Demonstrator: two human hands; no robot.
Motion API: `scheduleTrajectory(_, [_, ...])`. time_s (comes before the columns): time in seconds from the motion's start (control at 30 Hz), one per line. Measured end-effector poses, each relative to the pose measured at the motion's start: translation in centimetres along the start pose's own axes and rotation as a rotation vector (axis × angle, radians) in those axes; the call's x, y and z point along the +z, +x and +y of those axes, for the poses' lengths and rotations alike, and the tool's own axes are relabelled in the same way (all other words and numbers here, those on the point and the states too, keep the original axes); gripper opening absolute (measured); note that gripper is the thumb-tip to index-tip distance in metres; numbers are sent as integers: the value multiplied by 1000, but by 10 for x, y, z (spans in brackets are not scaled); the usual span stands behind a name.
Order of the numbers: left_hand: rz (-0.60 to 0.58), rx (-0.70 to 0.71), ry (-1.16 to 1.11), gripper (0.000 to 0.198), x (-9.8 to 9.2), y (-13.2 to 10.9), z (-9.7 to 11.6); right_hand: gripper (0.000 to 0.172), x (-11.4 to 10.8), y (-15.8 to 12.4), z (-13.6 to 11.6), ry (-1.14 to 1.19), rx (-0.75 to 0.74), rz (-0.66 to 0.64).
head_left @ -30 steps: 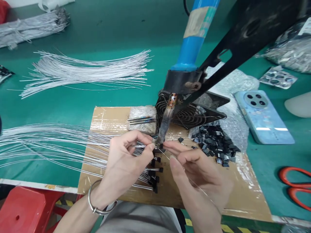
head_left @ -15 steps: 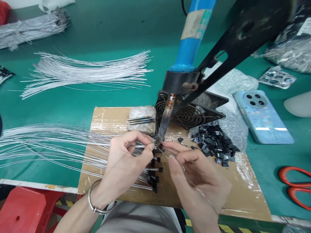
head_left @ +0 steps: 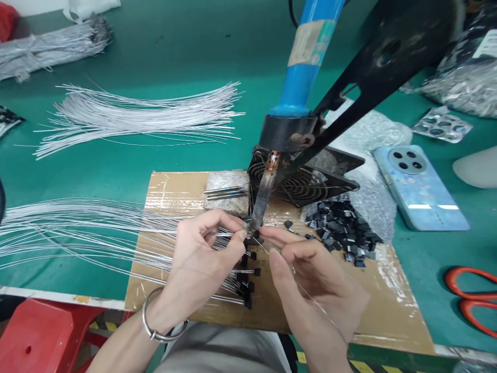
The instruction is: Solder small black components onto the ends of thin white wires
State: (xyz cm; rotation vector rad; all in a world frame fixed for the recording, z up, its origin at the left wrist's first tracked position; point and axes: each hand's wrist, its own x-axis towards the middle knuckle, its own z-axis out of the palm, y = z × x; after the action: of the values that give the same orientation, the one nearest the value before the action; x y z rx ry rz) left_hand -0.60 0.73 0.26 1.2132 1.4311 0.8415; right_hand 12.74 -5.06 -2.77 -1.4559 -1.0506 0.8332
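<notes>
My left hand [head_left: 207, 254] pinches a thin white wire close to the tip of a soldering iron [head_left: 266, 191], whose blue handle [head_left: 301, 67] is held in a black bracket. My right hand [head_left: 318, 290] grips a fine solder wire [head_left: 310, 296] between thumb and fingers; the strand reaches up to the iron's tip, and its fingertips are just right of it. Under my left hand lie white wires [head_left: 89, 212] with black connectors [head_left: 245, 287] on their ends. Loose black connectors [head_left: 344, 228] are piled to the right. The joint at the tip is too small to make out.
A black fan [head_left: 303, 178] stands behind the iron. Cardboard [head_left: 388, 305] covers the front of the green table. A phone [head_left: 423, 186] and red-handled scissors [head_left: 473, 298] lie right; a wire bundle [head_left: 143, 114] lies back left.
</notes>
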Motion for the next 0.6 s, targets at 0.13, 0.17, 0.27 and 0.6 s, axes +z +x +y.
scheduleTrajectory(0.13, [1,0,25,9,0,0,-1,18,1,-1,2,-8,0,9])
scheduleTrajectory(0.17, [2,1,29,9,-1,0,-1,18,1,-1,2,-7,-11,11])
scheduleTrajectory(0.27, [-1,-5,33,9,-1,-1,-1,17,1,-1,4,2,-40,16])
scheduleTrajectory(0.6, [-10,12,45,10,-1,-3,-2,18,2,-2,0,26,-19,15])
